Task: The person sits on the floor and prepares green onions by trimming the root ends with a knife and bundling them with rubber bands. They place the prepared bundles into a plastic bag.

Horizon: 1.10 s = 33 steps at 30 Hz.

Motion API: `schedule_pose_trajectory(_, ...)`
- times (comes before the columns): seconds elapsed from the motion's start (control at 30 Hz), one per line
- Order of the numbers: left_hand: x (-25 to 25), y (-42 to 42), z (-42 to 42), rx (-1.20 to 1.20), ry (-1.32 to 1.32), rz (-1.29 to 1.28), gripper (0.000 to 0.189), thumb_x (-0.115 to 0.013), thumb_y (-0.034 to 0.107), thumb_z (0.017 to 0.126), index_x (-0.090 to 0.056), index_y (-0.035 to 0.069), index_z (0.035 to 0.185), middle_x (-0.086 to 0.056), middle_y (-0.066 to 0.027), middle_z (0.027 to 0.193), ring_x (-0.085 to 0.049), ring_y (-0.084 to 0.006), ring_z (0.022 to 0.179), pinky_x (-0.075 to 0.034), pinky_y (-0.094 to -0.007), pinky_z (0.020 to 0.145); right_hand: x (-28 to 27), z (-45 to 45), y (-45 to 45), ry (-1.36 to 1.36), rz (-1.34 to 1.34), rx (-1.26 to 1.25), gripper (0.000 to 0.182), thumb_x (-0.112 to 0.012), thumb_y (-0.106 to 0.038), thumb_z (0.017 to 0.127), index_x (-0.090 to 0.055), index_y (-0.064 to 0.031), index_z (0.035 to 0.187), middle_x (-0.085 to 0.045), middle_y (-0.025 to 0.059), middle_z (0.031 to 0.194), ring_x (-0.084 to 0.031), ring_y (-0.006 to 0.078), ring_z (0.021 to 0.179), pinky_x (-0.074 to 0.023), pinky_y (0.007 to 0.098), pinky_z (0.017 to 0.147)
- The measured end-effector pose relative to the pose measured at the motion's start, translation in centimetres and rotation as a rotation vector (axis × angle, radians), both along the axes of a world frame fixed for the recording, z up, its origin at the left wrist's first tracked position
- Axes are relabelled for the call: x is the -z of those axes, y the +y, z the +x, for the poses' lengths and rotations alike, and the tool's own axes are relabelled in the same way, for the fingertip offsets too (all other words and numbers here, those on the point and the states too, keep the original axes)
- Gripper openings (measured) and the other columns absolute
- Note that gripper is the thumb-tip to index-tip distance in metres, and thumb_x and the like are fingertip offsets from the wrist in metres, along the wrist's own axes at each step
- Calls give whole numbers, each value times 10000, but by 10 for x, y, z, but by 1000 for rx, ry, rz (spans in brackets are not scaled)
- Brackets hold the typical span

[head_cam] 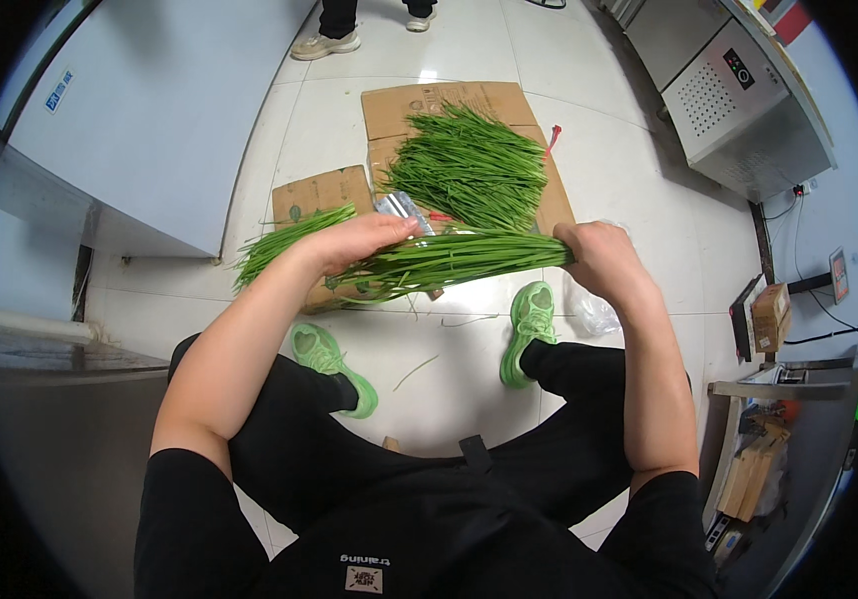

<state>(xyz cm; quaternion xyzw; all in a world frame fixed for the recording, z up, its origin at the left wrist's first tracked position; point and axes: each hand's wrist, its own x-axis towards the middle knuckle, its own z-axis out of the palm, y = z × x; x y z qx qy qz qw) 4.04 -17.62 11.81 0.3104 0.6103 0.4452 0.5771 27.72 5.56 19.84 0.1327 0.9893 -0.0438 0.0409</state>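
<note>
A bunch of garlic chives (466,258) stretches sideways in front of me, above the floor. My right hand (599,254) is closed in a fist around its right end. At the loose, leafy end, my left hand (361,238) holds the bunch with its thumb along the top; the fingers behind the leaves are mostly hidden. Beyond the hands, a large pile of chives (474,165) lies on a flattened cardboard sheet (387,112). A smaller heap of chives (279,243) rests to the left, partly on another cardboard piece (324,193).
A silvery packet (399,206) and a red strip (553,138) lie by the pile. Clear plastic film (593,311) is near my right shoe (532,322). A white cabinet (152,112) stands left, a steel appliance (736,105) right. Another person's shoe (326,45) is ahead.
</note>
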Motion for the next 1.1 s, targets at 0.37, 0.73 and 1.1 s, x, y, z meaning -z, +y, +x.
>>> schedule_pose_trajectory(0.37, -42, -1, 49, -202, 770, 354, 144, -698, 93, 818, -674, 3, 929, -621, -56, 816, -576, -124, 703, -476, -261, 643, -5, 2, -8, 35, 49, 5, 69, -581, -19, 716, -601, -49, 775, -619, 176, 676, -630, 371, 705, -500, 469, 652)
schedule_pose_trajectory(0.73, -31, 5, 58, -159, 997, 343, 201, -731, 111, 753, -662, 25, 921, -635, -108, 784, -632, -213, 685, -506, -320, 620, 0, -6, -15, -14, -14, 16, 89, -629, -89, 728, -604, -36, 795, -623, 188, 716, -615, 386, 741, -476, 474, 672)
schedule_pose_trajectory(1.1, -33, 4, 66, -177, 1102, 314, 162, -732, 119, 748, -598, 44, 800, -623, -100, 712, -626, -231, 628, -491, -328, 573, 0, -4, -15, -39, -61, 34, 92, -614, -54, 718, -611, -32, 807, -633, 187, 737, -619, 388, 764, -479, 480, 683)
